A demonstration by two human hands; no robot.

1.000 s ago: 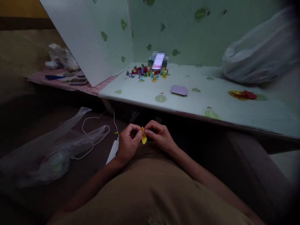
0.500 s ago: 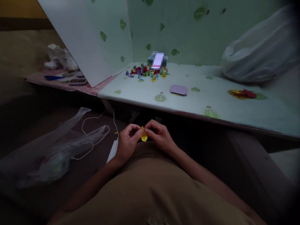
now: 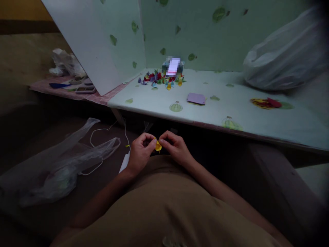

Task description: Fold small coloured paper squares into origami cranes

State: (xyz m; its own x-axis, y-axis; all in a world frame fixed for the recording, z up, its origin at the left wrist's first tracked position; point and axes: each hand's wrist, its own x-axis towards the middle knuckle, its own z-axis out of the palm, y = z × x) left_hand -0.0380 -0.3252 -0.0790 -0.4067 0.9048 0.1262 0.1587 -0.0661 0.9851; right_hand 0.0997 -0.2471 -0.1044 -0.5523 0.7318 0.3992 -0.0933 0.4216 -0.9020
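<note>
Between my hands, just in front of my body and below the table edge, is a small folded yellow paper (image 3: 158, 146). My left hand (image 3: 142, 151) pinches its left side between thumb and forefinger. The thumb and forefinger of my right hand (image 3: 177, 147) close on its upper right edge. Part of the paper is hidden behind the fingertips. On the table (image 3: 144, 99) stands a cluster of small folded paper cranes (image 3: 161, 80) in several colours. Nearer to me lies a stack of purple paper squares (image 3: 196, 98).
A lit phone (image 3: 173, 67) leans behind the cranes. Red and yellow paper pieces (image 3: 266, 103) lie at the right, below a big white plastic bag (image 3: 282, 55). On the floor at left are a clear plastic bag (image 3: 61, 175) and a white power strip (image 3: 124, 162) with its cable.
The yellow paper has turned and tilted in my fingers, and its lower tip now looks narrower. My left hand has shifted up slightly. Everything on the table is unchanged.
</note>
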